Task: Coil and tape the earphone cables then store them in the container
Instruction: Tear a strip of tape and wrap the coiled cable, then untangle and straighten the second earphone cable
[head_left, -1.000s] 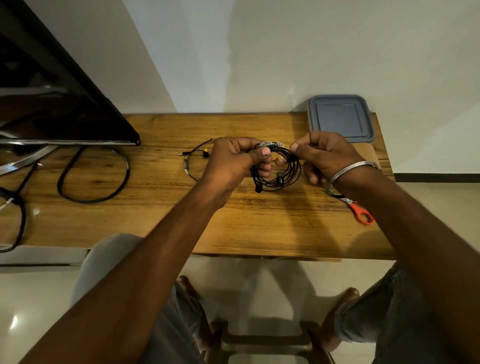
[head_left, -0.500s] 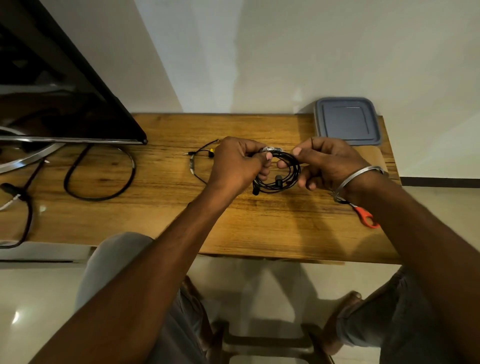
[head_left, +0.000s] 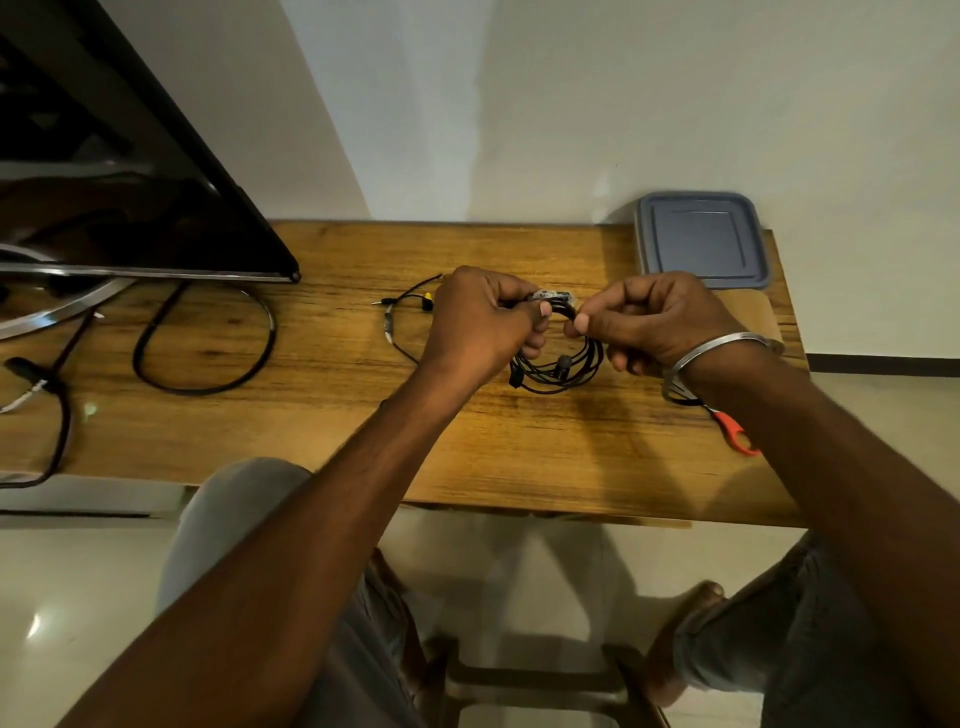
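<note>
My left hand (head_left: 478, 317) pinches the coiled earphone cable (head_left: 558, 366) | my right hand (head_left: 660, 322) pinches it beside the tape (head_left: 550, 296) | above worktop (head_left: 311, 415)

Coiled cable (head_left: 558, 364) mid-table (head_left: 322, 415), container (head_left: 701, 239) behind right, scissors (head_left: 732, 431) right

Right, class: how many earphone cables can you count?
2. A coil pinched by the left hand and right hand; a loose cable on the desk, left of them. Others may be hidden.
</note>
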